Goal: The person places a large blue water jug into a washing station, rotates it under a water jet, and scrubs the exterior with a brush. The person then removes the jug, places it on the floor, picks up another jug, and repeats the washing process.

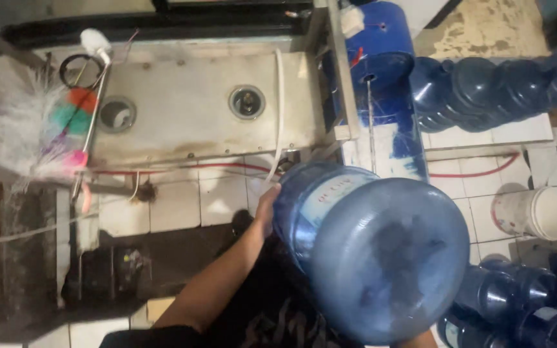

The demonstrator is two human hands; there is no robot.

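A large translucent blue water jug (pixel 375 248) lies on its side in front of me, its round base toward the camera. My left hand (pixel 266 205) grips its shoulder near the neck at the far left. My right hand (pixel 420 339) is mostly hidden under the jug's base at the bottom edge, where only a bit of skin shows. The jug hangs above the tiled floor, just in front of a steel wash basin (pixel 182 138).
The basin has two round drains (pixel 247 102) and a long bottle brush (pixel 66 135) with coloured bristles lying across its left end. A blue drum (pixel 381 45) stands behind. Several empty blue jugs (pixel 498 87) lie at right, more at lower right (pixel 523 299), beside a white bucket (pixel 533 212).
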